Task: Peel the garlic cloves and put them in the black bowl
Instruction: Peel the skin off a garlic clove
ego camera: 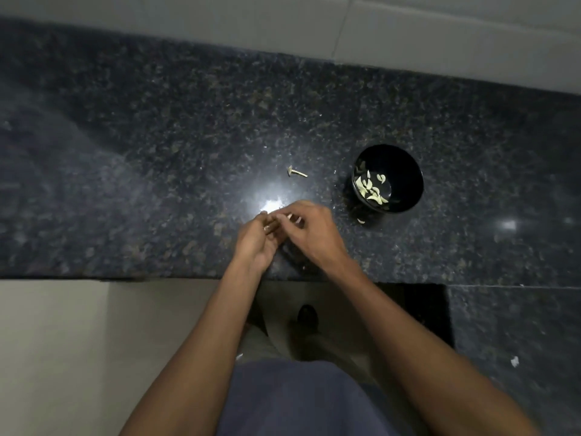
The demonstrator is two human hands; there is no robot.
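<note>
— Along the left of the table (125,152), what lies there?

— Only dark speckled stone, with a pale tiled wall (408,33) behind it. Further right, past the middle, a dry garlic stem (296,172) lies alone on the stone, beyond the hands and apart from them.

— And the hands?

— They meet near the front edge, fingertips together. The left hand (256,239) has its fingers curled round something small, and the right hand (314,229) bends its fingers in to pinch at the same spot. Pale bits show between the fingers; most likely a garlic clove (289,217), but the fingers hide most of it, so I cannot tell how far it is peeled.

— Anything between them and the bowl?

— One pale scrap (361,220) on the stone, just in front of the bowl's near side.

— The bowl itself?

— The black bowl (405,171) stands upright to the right of the hands, well apart from them. Inside, a heap of peeled cloves (371,190) lies against its left wall.

— Below the table?

— Blue clothing (298,398), the floor (47,357), and a white fleck (514,361) on a lower dark slab at right.
</note>
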